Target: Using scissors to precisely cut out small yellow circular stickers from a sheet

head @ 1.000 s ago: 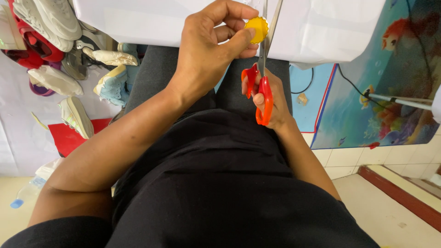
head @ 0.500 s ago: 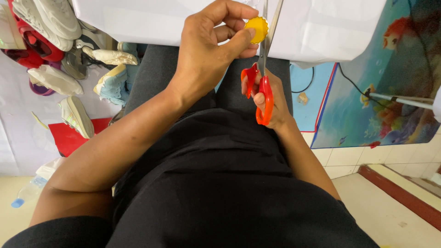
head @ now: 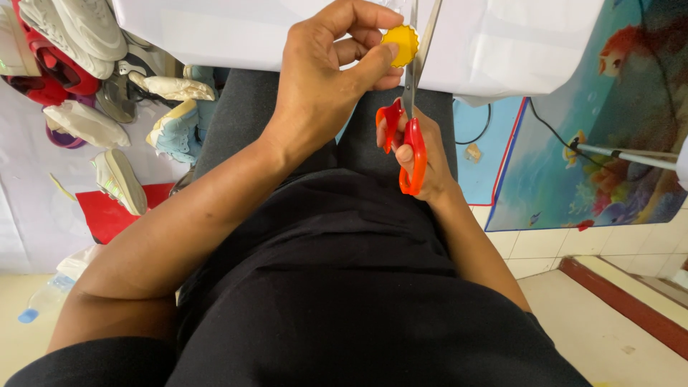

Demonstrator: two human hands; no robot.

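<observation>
Left hand (head: 322, 86) pinches yellow disc (head: 400, 44) | right hand (head: 423, 154) grips scissors (head: 410, 122) beside it

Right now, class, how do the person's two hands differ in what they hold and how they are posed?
The left hand pinches a small yellow scalloped disc between thumb and fingertips; the right hand grips red-handled scissors, fingers through the loops. The left hand sits higher and shows its back; the right hand is lower, mostly hidden behind the handles. Both work above the lap.
</observation>
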